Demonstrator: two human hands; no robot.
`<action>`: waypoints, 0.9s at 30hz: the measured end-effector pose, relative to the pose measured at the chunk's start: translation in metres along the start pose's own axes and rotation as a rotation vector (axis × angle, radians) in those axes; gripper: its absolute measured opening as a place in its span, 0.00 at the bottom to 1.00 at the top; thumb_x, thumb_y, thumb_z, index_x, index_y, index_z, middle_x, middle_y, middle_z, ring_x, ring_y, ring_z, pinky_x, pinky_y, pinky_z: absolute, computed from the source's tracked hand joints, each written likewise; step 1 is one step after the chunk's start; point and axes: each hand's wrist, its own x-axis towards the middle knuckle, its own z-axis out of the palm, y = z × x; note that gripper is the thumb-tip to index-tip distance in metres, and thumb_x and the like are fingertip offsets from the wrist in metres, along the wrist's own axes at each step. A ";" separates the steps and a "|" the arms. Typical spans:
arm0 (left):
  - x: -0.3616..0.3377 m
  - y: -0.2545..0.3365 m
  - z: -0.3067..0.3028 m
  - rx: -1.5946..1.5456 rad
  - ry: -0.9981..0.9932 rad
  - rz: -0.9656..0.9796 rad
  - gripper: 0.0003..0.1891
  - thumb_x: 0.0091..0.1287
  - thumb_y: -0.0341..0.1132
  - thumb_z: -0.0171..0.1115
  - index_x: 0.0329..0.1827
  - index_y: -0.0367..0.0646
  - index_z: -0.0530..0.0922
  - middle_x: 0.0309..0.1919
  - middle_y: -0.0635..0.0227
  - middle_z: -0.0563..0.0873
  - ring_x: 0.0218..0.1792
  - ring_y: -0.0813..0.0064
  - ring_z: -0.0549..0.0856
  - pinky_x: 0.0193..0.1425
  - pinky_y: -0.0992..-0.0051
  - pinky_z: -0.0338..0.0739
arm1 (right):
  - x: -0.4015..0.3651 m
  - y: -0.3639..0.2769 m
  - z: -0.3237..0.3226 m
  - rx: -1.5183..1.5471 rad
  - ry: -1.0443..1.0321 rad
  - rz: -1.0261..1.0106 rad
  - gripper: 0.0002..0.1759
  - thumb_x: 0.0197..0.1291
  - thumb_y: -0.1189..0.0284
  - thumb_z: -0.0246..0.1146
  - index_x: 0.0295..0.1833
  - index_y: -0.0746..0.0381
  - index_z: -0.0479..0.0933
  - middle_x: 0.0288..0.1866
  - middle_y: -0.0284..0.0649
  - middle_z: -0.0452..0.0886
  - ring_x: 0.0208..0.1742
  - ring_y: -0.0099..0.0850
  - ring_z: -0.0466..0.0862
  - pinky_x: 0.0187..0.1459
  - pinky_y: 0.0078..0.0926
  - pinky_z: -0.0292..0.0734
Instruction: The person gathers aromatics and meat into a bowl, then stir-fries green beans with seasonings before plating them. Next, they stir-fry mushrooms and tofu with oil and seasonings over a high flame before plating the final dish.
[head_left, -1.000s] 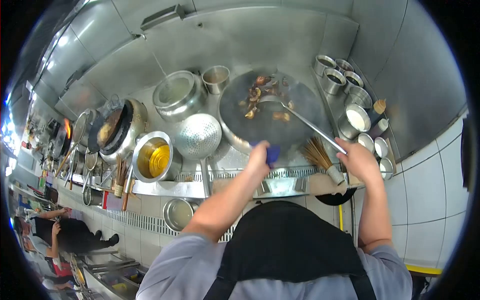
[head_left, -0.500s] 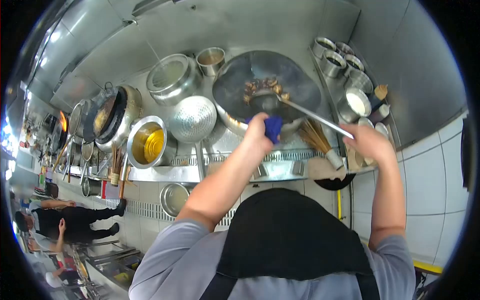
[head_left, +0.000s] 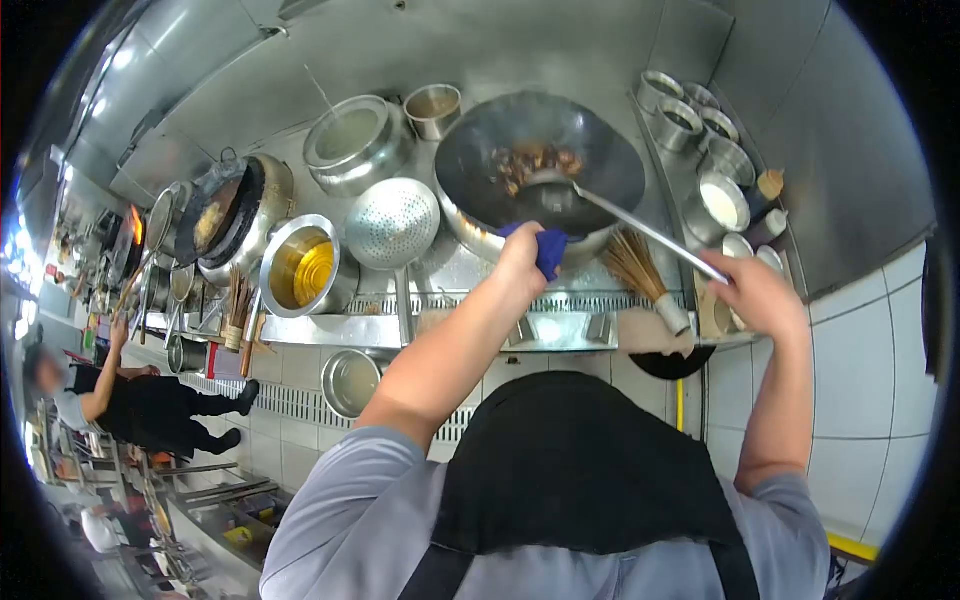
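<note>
A large dark wok [head_left: 600, 170] stands on the stove, with browned food pieces [head_left: 535, 163] in its middle and some haze over them. My left hand [head_left: 524, 262] is closed on a folded blue cloth [head_left: 550, 250] at the wok's near edge. My right hand [head_left: 748, 290] grips the end of a long metal ladle [head_left: 650, 232], whose bowl rests inside the wok against the food. Right of the cloth, a bamboo brush [head_left: 635, 272] lies on the stove's front edge.
A perforated strainer [head_left: 394, 224], a pot of yellow oil [head_left: 303, 275] and a lidded pot [head_left: 350, 140] stand left of the wok. Metal seasoning containers [head_left: 716, 205] line the right shelf. A co-worker [head_left: 150, 405] stands far left. A metal pot [head_left: 350, 383] is below the counter.
The food has shifted and looks more spread and blurred in the wok. My right hand has moved slightly right and down with the ladle. The co-worker has raised an arm toward the far stove.
</note>
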 end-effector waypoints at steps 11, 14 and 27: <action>0.000 -0.049 -0.068 0.143 0.097 -0.043 0.08 0.58 0.31 0.54 0.39 0.42 0.72 0.28 0.64 0.79 0.25 0.66 0.81 0.28 0.66 0.78 | 0.035 -0.053 0.052 -0.127 0.103 0.211 0.26 0.59 0.72 0.61 0.65 0.56 0.70 0.44 0.56 0.81 0.46 0.49 0.81 0.46 0.42 0.75; -0.031 -0.049 -0.064 0.148 0.076 -0.140 0.08 0.58 0.28 0.53 0.41 0.39 0.72 0.31 0.64 0.78 0.29 0.67 0.82 0.32 0.67 0.80 | 0.004 -0.049 0.031 -0.065 0.113 0.182 0.24 0.61 0.68 0.59 0.64 0.57 0.71 0.41 0.53 0.82 0.45 0.49 0.81 0.48 0.43 0.75; 0.000 -0.035 -0.078 0.162 -0.018 -0.074 0.11 0.58 0.27 0.52 0.44 0.42 0.73 0.31 0.64 0.80 0.31 0.67 0.83 0.36 0.66 0.82 | 0.026 -0.068 0.065 -0.150 0.213 0.171 0.25 0.59 0.70 0.60 0.64 0.56 0.71 0.35 0.53 0.82 0.37 0.51 0.81 0.42 0.47 0.75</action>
